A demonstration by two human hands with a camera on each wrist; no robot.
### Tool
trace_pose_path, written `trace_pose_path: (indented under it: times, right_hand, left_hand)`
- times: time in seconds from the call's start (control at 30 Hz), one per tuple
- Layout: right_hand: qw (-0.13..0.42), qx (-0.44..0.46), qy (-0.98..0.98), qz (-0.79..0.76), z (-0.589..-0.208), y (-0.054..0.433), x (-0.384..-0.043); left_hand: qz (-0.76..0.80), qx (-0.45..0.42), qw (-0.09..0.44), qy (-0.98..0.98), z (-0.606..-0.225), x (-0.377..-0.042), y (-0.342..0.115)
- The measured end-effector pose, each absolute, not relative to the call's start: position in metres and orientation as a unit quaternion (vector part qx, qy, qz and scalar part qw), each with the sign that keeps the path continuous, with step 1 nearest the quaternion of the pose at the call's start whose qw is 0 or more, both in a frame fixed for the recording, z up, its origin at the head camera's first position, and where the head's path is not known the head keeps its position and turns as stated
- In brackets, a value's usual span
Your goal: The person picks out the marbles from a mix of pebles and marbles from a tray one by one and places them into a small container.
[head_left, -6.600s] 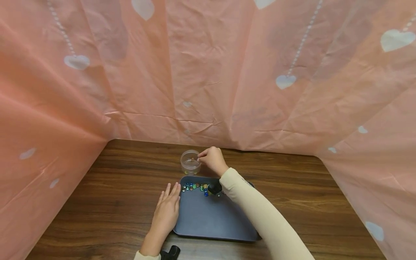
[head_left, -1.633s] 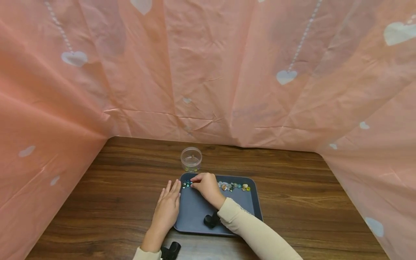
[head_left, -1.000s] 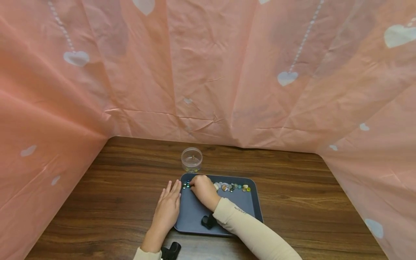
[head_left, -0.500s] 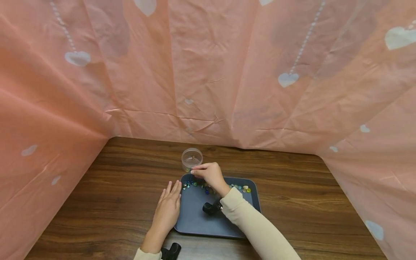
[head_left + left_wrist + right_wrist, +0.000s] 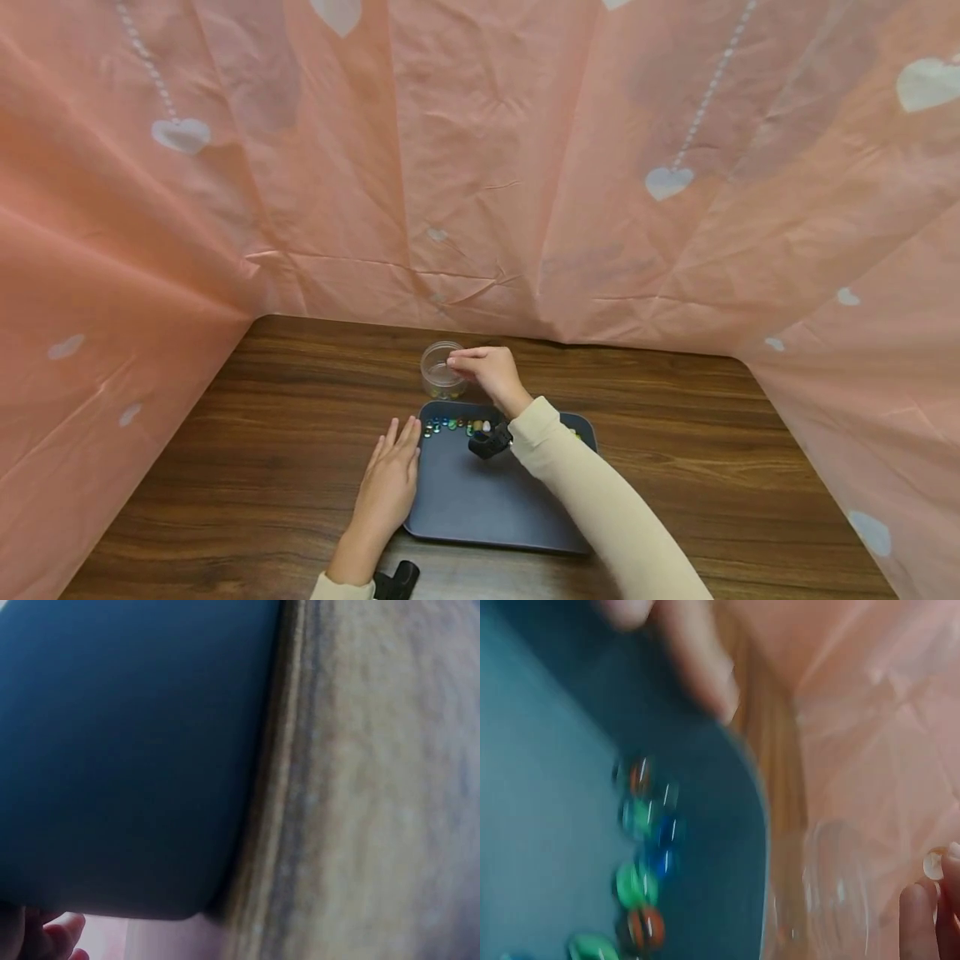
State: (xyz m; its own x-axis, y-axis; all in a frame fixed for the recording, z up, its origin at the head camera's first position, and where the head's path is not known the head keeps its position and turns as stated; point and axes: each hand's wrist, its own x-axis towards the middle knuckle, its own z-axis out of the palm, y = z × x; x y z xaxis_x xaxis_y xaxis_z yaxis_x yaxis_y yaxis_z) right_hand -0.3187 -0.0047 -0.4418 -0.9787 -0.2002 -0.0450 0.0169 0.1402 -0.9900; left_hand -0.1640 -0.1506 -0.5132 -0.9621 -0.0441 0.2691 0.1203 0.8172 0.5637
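Note:
My right hand (image 5: 491, 375) is raised at the right rim of a clear round plastic jar (image 5: 433, 382), fingertips just over its opening. Between thumb and fingers it pinches a small, pale, glassy marble (image 5: 933, 865). A few marbles show low inside the jar. My left hand (image 5: 386, 487) lies with straight fingers along the left edge of a dark grey tray (image 5: 480, 508). Glass marbles (image 5: 452, 424) in green, blue and amber line the tray's far side; the right wrist and its black camera hide part of the row.
The tray and jar stand on a brown wood-grain table (image 5: 285, 433), the jar just beyond the tray's far left corner. A pink curtain (image 5: 480, 208) with white hearts encloses the back and both sides.
From the jar, my right hand came down to the marbles at the tray's far left, took hold of one, and has moved back up to the jar. The left hand stayed put.

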Motion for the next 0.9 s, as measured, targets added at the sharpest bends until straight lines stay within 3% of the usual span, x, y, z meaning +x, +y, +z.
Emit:
trace_pose_path:
  times: [0.27,0.63,0.9]
  right_hand:
    - [-0.08,-0.251,0.894,-0.362,-0.446,-0.012,-0.336]
    - [-0.091,-0.285,0.905,-0.302,-0.445,-0.017,-0.335]
    - [-0.115,-0.243,0.874,-0.404,-0.447,-0.008,-0.323]
  left_hand:
    - [-0.302,-0.02,0.139,-0.943,-0.514,-0.164,-0.149]
    - [-0.309,-0.019,0.131,-0.942,-0.512,-0.165,-0.149]
    - [-0.308,-0.02,0.132,-0.942,-0.513,-0.165,-0.15]
